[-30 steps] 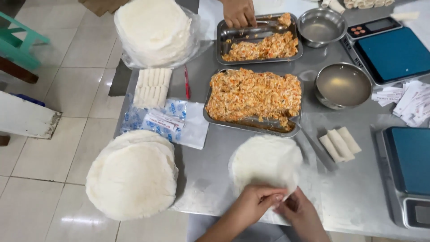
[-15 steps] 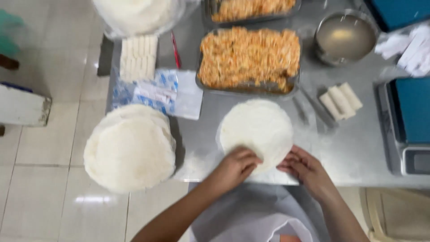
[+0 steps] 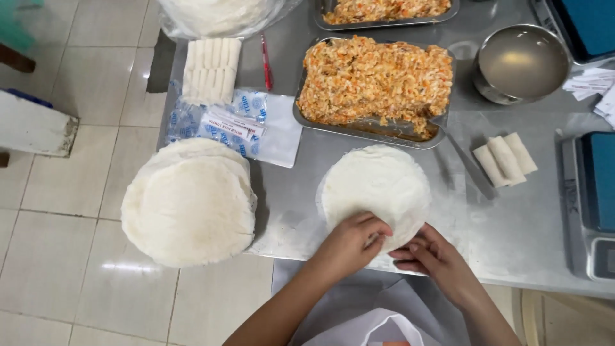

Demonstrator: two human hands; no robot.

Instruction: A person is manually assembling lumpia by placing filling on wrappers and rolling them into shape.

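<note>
One round white wrapper (image 3: 377, 186) lies flat on the steel table (image 3: 512, 224) just in front of the filling tray (image 3: 375, 86); being a disc, it has no long axis and points no way. The left hand (image 3: 351, 242) pinches its near edge, fingers curled onto the sheet; the right hand (image 3: 432, 257) touches the same edge with fingers loosely bent, grasping nothing firmly. Three rolled pieces (image 3: 506, 159) lie side by side to the right, tilted toward upper left. One wrapper stack (image 3: 189, 202) overhangs the table's left edge. One metal bowl (image 3: 522, 63) stands beyond.
</note>
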